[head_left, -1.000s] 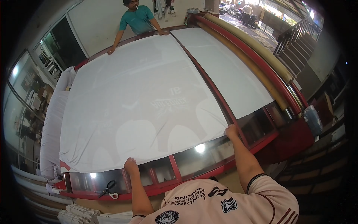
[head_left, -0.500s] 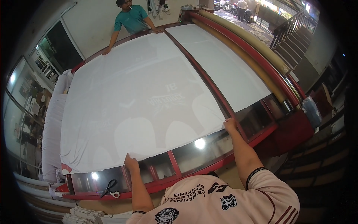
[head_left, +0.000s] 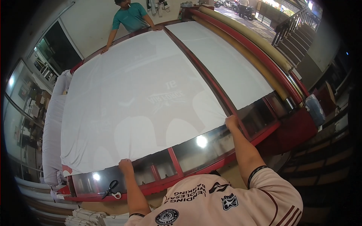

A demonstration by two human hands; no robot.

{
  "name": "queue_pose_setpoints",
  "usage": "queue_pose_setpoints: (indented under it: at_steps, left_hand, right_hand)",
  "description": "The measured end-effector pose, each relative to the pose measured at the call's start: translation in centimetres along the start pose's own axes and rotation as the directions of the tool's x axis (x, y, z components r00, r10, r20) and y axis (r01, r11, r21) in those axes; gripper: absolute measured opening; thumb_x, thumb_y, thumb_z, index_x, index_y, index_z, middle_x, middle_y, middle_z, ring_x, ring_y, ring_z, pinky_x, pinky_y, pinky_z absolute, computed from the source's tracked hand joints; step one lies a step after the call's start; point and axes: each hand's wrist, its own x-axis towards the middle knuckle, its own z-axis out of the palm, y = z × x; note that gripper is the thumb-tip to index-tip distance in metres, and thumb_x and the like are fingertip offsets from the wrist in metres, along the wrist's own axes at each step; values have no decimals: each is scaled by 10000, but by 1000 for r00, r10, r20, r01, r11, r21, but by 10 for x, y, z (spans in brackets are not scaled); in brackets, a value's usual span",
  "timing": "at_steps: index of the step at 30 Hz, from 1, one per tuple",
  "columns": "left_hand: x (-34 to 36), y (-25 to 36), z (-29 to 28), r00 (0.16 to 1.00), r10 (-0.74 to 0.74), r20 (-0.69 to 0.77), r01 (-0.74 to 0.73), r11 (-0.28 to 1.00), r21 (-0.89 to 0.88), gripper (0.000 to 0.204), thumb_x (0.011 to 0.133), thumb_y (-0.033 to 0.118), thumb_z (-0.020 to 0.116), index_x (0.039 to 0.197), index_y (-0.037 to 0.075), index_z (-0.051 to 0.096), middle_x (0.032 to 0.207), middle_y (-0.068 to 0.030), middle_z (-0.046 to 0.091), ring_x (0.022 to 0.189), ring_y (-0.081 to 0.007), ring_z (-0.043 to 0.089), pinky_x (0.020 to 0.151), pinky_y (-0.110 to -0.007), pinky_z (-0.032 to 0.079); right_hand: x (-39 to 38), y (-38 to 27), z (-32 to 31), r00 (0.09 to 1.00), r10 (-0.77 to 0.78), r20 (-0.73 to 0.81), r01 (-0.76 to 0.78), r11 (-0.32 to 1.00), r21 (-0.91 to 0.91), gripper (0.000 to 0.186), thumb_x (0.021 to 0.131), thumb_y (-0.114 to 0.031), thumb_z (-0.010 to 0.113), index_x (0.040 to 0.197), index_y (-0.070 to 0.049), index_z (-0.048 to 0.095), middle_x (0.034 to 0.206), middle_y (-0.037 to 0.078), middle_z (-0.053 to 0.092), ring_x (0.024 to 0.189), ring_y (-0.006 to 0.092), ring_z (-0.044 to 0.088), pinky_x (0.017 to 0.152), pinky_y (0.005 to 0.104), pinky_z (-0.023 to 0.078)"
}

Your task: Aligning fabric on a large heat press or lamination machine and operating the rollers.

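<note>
A wide sheet of white fabric (head_left: 151, 83) lies spread over a red-framed table, and faint printed shapes show through it from beneath. My left hand (head_left: 126, 165) is closed on its near edge, left of the middle. Farther right, at the sheet's near right corner beside a red crossbar (head_left: 200, 69), my right hand (head_left: 231, 122) pinches the fabric, with small creases fanning out from it. Across the table a co-worker in a teal shirt (head_left: 132, 18) has both hands on the far edge of the sheet.
Scissors (head_left: 111, 188) with black and white handles lie on the table's near left ledge. A bulky white fabric roll (head_left: 54, 128) runs along the left side. Past the crossbar lies a second white sheet (head_left: 222, 56), with long tan and red rollers (head_left: 245, 37) beyond. Stairs (head_left: 298, 41) rise at the far right.
My left hand has shifted a little left along the fabric's near edge. My right hand has moved slightly up and left, still at the corner. The co-worker stays at the far edge.
</note>
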Motion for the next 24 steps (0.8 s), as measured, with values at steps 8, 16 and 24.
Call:
queue_pose_setpoints:
  at_steps: [8, 16, 24]
  left_hand:
    - [-2, -13, 2, 995, 99, -19, -98, 994, 42, 218, 866, 196, 657, 828, 2, 749, 837, -213, 709, 799, -402, 693, 760, -494, 553]
    - [7, -35, 14, 982, 190, 5, -190, 979, 71, 200, 863, 192, 656, 851, 13, 745, 837, -208, 709, 816, -400, 686, 785, -503, 546]
    - [0, -33, 10, 988, 138, -68, -139, 990, -9, 196, 876, 200, 670, 903, 25, 754, 844, -204, 722, 794, -402, 702, 776, -489, 555]
  right_hand:
    - [-6, -2, -11, 1000, 25, -14, -25, 1000, 4, 269, 831, -202, 749, 1043, -59, 667, 1075, 140, 722, 1043, 346, 695, 901, 448, 541]
    - [-7, -1, -13, 999, 31, -38, -29, 998, 56, 402, 798, -166, 797, 1141, -80, 604, 1098, 154, 700, 1043, 344, 682, 906, 440, 531]
    - [-10, -7, -11, 1000, -4, -25, 5, 999, 34, 381, 822, -136, 766, 1147, -64, 580, 1066, 184, 700, 1049, 369, 680, 908, 451, 526]
